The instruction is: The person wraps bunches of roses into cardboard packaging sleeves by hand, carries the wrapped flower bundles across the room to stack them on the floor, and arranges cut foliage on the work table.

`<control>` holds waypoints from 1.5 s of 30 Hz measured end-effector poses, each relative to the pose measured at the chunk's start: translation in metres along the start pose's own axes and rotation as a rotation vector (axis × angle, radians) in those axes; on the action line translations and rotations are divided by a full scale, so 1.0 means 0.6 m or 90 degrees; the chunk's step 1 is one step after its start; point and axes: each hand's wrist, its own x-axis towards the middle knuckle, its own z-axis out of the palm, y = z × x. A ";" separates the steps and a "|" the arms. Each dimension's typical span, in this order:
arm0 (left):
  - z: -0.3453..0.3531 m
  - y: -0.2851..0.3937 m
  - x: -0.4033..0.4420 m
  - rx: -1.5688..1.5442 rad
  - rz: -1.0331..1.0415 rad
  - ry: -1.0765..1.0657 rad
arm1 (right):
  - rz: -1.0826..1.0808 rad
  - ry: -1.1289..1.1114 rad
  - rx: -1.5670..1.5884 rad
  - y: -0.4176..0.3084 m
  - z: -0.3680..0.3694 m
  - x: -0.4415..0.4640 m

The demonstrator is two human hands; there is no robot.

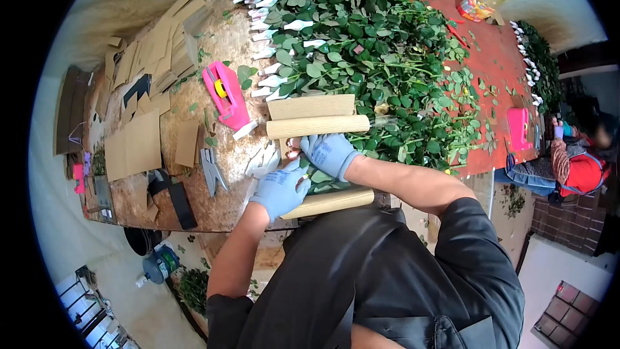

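Note:
My left hand [279, 189], in a blue-grey glove, is closed with bent fingers over the left end of a leafy green bunch [326, 182]. Beside it my right hand [328, 154], gloved alike, curls its fingers toward the left hand; its fingertips look bare. What lies inside either grip is hidden. Corrugated cardboard rises on both sides of the bunch: a rolled far edge [318, 127] just beyond my right hand, and a near edge [332, 202] against my body. White wrapping [263, 160] lies left of my hands.
A big pile of leafy stems [368, 45] with white-wrapped heads [268, 35] covers the far table. Leftward are a pink tape dispenser [227, 97], a grey stapler-like tool [212, 171] and cardboard pieces [134, 145]. Another person [575, 171] is at the right, near a pink object [518, 128].

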 end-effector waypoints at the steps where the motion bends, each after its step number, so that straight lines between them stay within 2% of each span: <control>1: 0.000 0.000 -0.001 0.000 0.000 -0.001 | -0.003 0.001 0.012 0.002 -0.002 0.001; 11: -0.004 0.005 -0.005 -0.003 -0.015 0.030 | -0.026 0.035 0.019 0.009 0.017 -0.001; 15: -0.001 0.009 -0.003 0.016 -0.013 0.067 | -0.040 -0.005 0.011 0.012 0.022 0.000; 17: -0.003 0.018 0.003 0.040 -0.030 0.043 | -0.040 -0.008 0.014 0.013 0.041 0.000; 19: -0.007 0.022 0.006 0.066 -0.049 0.021 | -0.085 0.146 -0.031 0.017 0.051 0.000; 21: -0.008 0.024 0.004 0.123 0.048 0.137 | -0.070 0.109 -0.006 0.015 0.052 -0.005; 22: -0.007 0.022 0.004 0.124 0.048 0.137 | -0.055 0.071 0.018 0.014 0.048 -0.006; 24: -0.002 0.016 0.005 0.090 -0.001 0.051 | -0.053 0.052 0.031 0.014 0.043 -0.006; 31: -0.013 0.021 0.010 0.110 -0.043 -0.050 | -0.027 0.008 0.017 0.011 0.011 -0.008; 37: -0.008 0.007 0.003 0.017 -0.053 -0.024 | -0.045 0.061 0.005 0.015 0.019 -0.010; 39: -0.005 -0.017 -0.005 -0.057 0.023 0.085 | -0.044 0.042 0.005 0.014 0.022 -0.015; 40: -0.007 -0.025 -0.013 -0.062 0.020 0.089 | -0.036 0.026 0.005 0.012 0.023 -0.017; 41: -0.011 -0.033 -0.023 -0.082 -0.026 0.124 | -0.041 0.024 0.004 0.010 0.024 -0.018; 43: -0.015 -0.058 -0.037 -0.107 -0.082 0.169 | -0.005 -0.072 -0.012 0.004 0.023 -0.018; 45: -0.022 -0.069 -0.053 -0.113 -0.116 0.176 | -0.007 -0.062 -0.027 0.001 0.013 -0.019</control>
